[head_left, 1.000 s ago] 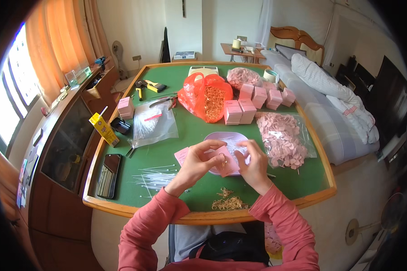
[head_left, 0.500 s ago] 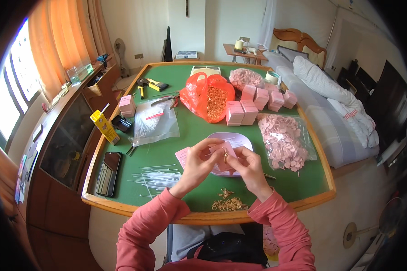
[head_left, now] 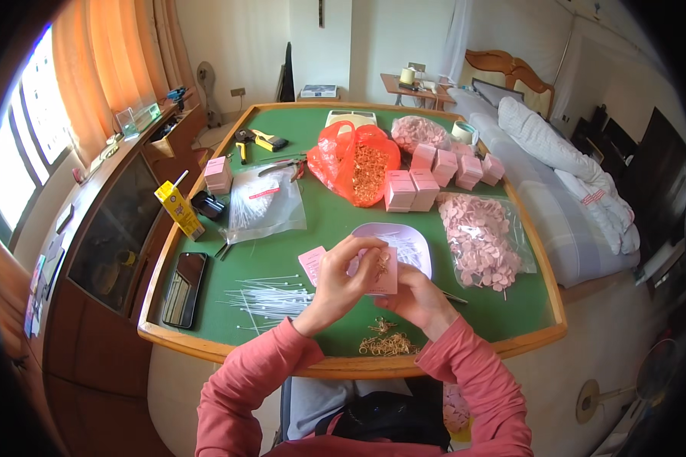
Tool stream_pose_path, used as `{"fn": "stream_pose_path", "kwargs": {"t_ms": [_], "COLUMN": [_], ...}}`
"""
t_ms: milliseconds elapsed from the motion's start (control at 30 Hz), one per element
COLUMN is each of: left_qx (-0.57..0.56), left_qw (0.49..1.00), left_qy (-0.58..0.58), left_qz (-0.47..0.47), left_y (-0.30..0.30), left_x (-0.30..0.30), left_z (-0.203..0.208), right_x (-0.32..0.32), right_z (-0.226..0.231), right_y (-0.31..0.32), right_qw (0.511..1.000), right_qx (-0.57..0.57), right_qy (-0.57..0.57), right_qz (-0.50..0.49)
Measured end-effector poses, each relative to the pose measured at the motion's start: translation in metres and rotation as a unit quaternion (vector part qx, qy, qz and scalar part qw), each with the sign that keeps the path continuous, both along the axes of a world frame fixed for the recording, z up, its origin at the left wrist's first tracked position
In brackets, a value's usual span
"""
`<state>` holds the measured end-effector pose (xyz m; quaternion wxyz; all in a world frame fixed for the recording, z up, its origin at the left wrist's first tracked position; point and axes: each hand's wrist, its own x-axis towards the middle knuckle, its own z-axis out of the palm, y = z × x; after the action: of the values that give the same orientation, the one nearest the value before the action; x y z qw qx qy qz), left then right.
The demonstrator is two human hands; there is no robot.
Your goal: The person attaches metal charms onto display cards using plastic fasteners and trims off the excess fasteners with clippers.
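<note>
Near the front edge of the table, my two hands meet over a pink card (head_left: 386,282) with a small gold metal piece (head_left: 383,263) on its face. My left hand (head_left: 340,279) is closed, its thumb and fingers pinched at the card's upper left part by the gold piece. From behind and below, my right hand (head_left: 421,303) grips the card's right side; some of its fingers are hidden. Beyond them sits a lilac bowl (head_left: 427,251) of thin white pieces, partly covered. More gold metal pieces (head_left: 389,345) lie in a pile close to me.
White zip ties (head_left: 270,298) and a phone (head_left: 184,290) lie left. A red plastic bag (head_left: 331,164) of gold pieces stands farther back, beside stacked pink cards (head_left: 411,190). At right is a clear bag of pink pieces (head_left: 480,240). Yellow-handled pliers (head_left: 267,141) and a drink carton (head_left: 178,211) are left.
My right hand has shifted from the card's front to behind and below it. The card now stands more upright, facing me, with my left fingers over the gold piece.
</note>
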<state>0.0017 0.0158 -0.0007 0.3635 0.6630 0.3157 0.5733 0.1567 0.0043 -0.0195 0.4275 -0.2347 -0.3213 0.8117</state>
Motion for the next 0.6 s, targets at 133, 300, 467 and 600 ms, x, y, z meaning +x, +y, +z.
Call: {"fn": "stream_pose_path", "kwargs": {"t_ms": [133, 300, 467, 600], "left_qx": [0.065, 0.098, 0.262, 0.265], "left_qw": [0.995, 0.982, 0.942, 0.947], "left_qy": [0.049, -0.032, 0.16, 0.148], "left_qz": [0.061, 0.158, 0.137, 0.109], "left_y": [-0.004, -0.007, -0.011, -0.012], "left_x": [0.002, 0.01, 0.005, 0.01], "left_z": [0.005, 0.003, -0.004, -0.005], "right_x": [-0.009, -0.015, -0.011, -0.006], "right_z": [-0.007, 0.004, 0.002, 0.003], "right_y": [0.003, 0.002, 0.007, 0.008], "right_qw": [0.997, 0.994, 0.989, 0.992], "right_qx": [-0.017, 0.03, 0.039, 0.041], "right_qy": [0.08, 0.003, 0.018, 0.053], "right_qz": [0.002, -0.102, -0.144, -0.108]}}
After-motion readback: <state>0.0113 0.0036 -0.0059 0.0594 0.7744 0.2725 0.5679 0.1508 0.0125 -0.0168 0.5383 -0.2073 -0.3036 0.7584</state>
